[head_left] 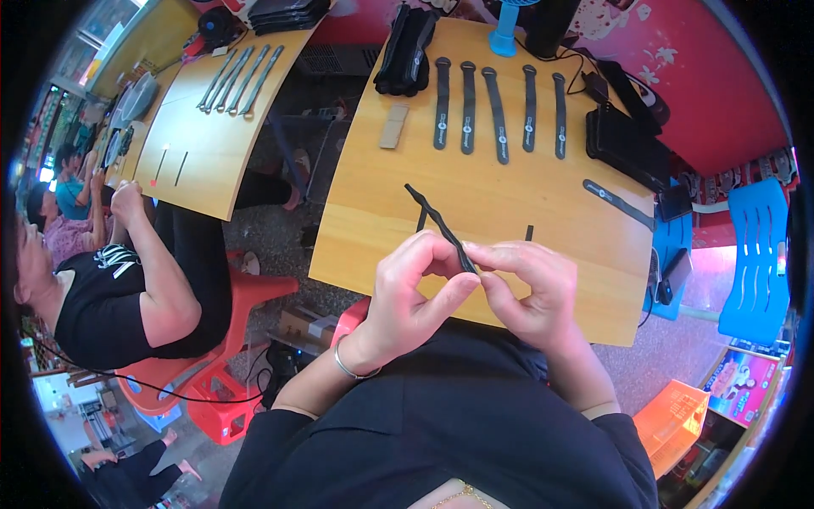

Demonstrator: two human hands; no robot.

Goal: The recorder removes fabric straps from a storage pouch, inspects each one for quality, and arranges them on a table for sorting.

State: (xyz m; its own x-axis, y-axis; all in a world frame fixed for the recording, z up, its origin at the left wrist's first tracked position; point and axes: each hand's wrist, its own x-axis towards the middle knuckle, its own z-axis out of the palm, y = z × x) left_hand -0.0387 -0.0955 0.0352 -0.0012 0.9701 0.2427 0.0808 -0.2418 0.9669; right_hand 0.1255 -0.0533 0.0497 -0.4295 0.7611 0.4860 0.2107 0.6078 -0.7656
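Note:
A narrow black strap (434,216) is pinched between my two hands above the near part of the wooden table (365,220); its free end points away and to the left. My left hand (415,284) grips it with thumb and bent fingers. From the other side, the thumb and forefinger of my right hand (532,284) close on the strap's near end, where the fingertips of both hands almost meet. Beyond my hands lie several flat dark grey straps (468,110), side by side. One more grey strap (617,204) rests slantwise near the table's right edge.
Black bundled straps (407,51), a cardboard piece (393,127), a blue fan (504,34) and a black pouch (623,144) stand or lie around the far side. Left, a person (127,288) sits at another table (203,153). A blue chair (755,259) is at right.

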